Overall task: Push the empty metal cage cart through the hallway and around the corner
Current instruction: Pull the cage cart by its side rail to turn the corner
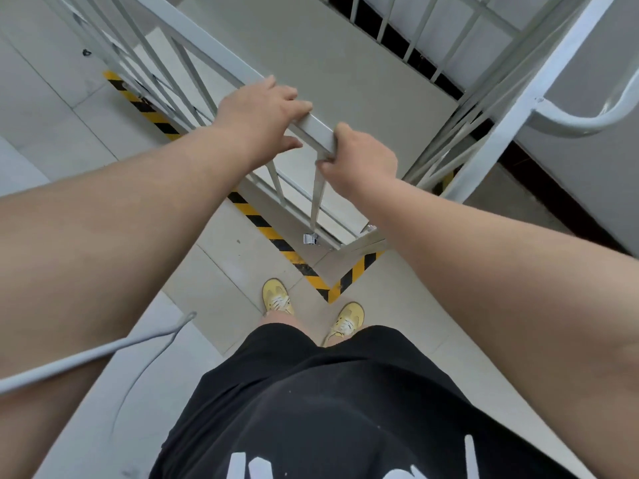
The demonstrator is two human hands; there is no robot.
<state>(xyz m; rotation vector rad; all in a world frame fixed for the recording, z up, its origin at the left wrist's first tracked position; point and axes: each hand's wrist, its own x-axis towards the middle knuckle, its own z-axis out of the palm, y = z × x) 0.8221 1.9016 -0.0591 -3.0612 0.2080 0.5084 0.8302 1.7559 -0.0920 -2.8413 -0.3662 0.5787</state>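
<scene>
A light grey metal cage cart point(193, 32) with barred sides and an empty flat floor stands right in front of me. Its near top rail runs diagonally from upper left to centre. My left hand point(262, 115) lies over that rail, fingers curled on top and thumb below. My right hand point(359, 160) grips the rail's near corner end, fingers wrapped around it. Both arms reach forward from the bottom of the view.
Yellow-and-black hazard tape point(273, 236) marks a corner on the pale tiled floor under the cart. A second white cage frame with a curved handle point(584, 122) stands at the right against a grey wall. A grey cable point(103, 350) hangs at my left. My yellow shoes point(276, 299) stand just behind the tape.
</scene>
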